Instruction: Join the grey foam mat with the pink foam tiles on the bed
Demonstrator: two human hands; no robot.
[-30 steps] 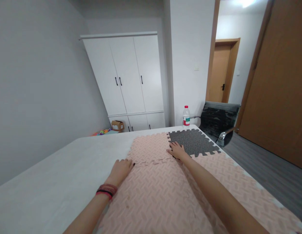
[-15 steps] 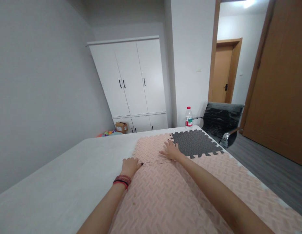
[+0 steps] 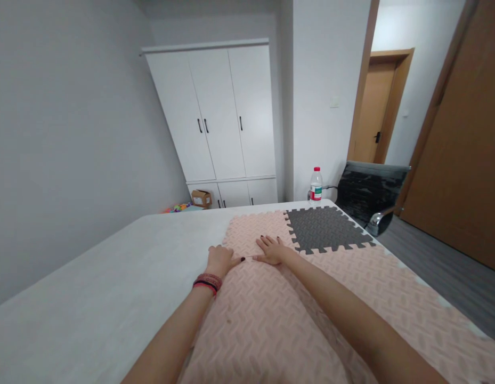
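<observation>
**Both my hands flat on the pink foam mats**

Nearest to me lies a large pink mat (image 3: 263,320) on the white table (image 3: 91,288), and both my forearms reach over it. My left hand (image 3: 220,260) has a red and black bracelet (image 3: 205,281) at the wrist; it rests at the left edge of the pink mats, fingers loosely curled, its grip holding nothing. My right hand (image 3: 271,249) lies just beside it, palm down, fingers spread, its grip released, pressing on the seam where the far pink mat (image 3: 253,232) joins the near one. Beyond it a grey mat (image 3: 325,229) is joined to the pink ones. At the far table edge stands a water bottle (image 3: 316,186), then a black chair (image 3: 369,194) and a white wardrobe (image 3: 223,112).
</observation>
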